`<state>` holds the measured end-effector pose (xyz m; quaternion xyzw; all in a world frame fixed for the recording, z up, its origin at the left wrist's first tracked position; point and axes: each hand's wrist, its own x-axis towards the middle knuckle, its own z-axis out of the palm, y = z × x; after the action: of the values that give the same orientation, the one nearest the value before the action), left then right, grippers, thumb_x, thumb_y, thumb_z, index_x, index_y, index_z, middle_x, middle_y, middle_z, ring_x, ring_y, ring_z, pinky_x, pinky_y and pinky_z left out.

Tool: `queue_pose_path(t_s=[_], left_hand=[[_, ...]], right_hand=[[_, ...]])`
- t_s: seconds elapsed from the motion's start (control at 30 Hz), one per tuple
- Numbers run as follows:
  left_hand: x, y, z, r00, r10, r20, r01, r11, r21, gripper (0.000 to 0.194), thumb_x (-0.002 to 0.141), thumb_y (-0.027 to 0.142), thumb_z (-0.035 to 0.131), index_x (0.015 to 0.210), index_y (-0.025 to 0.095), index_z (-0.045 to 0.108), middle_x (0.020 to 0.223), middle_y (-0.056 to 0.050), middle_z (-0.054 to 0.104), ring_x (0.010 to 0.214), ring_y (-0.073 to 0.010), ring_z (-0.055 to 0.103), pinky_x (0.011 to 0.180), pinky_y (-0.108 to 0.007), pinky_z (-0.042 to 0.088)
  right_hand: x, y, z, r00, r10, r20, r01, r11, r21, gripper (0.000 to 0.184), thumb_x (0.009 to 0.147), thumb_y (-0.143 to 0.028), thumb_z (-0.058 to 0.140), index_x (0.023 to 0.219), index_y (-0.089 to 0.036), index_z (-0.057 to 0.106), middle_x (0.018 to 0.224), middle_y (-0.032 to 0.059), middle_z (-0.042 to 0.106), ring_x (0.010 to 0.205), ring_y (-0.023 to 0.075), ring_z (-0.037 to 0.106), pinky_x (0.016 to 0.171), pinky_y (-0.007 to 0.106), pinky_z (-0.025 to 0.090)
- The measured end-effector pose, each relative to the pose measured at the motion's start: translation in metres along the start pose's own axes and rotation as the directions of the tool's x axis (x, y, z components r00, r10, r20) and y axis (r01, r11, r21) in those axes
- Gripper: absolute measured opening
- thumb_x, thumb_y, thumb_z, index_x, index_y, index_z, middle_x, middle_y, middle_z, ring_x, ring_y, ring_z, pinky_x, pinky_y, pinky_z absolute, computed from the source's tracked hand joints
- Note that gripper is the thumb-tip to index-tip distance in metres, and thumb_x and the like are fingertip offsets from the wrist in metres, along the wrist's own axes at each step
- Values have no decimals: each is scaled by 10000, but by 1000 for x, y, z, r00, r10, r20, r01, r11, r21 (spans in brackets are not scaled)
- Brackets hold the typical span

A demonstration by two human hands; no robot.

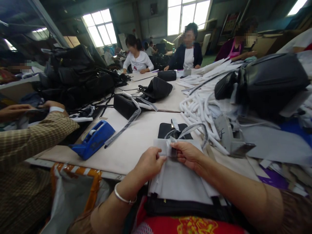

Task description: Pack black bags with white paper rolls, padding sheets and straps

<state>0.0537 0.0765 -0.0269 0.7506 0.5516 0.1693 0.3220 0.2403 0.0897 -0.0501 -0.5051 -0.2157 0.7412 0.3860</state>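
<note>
The right hand [188, 154] is pinching a piece of clear film [168, 146] between thumb and fingertips, over the upper part of a white sheet [185, 182]. The left hand [149, 164] is lying just beside it, fingers curled and thumb close to forefinger; whether these are gripping the film or merely resting at it, I am not able to tell.

The white sheet is covering most of a black bag [185, 208], which is resting near the wearer's body at the edge of the tabletop [129, 139]. A black flap [163, 130] is showing beyond the sheet, and a strap in a translucent sleeve [204, 130] is looping beside the right hand.

Risks noted: the film could be slipping or wrinkling if the right hand's narrow pinch is loosening, there being little visible material to grip. The sheet could be creasing or sliding if both hands are pulling unevenly, since no fastening is visible along its lower edge. The loop is standing close enough to be catching on the fingers. A blue tape dispenser [96, 141] is standing to the left, while white rolls [198, 110] are crowding the right.
</note>
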Motion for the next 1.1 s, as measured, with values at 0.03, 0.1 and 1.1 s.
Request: queue_pose_path(t_s=[0.03,0.1,1.1], left_hand=[[-7,-2,-3,998,-56,-5,56,998,32,266,815,389,628,939,162,690,760,-30,648,713,-189,566,678,-295,390],[-20,-5,-7,988,-147,47,145,988,53,297,852,454,582,880,175,678,712,-29,659,671,-188,581,635,-289,375],[-76,56,-7,941,-90,325,36,985,170,219,812,347,626,986,221,667,869,-41,717,793,-224,639,674,-292,398]], right_hand=[[0,1,-2,1000,-14,-1,14,1000,-1,296,759,-260,681,659,-204,408,453,-115,288,375,30,191,340,173,108],[-1,3,-4,999,-32,-2,32,999,-8,297,737,-248,696,655,-201,414,459,-114,288,381,28,192,346,177,96],[-20,11,-6,990,-122,70,125,991,-48,342,715,-284,723,634,-206,401,431,-118,322,356,23,205,362,174,79]])
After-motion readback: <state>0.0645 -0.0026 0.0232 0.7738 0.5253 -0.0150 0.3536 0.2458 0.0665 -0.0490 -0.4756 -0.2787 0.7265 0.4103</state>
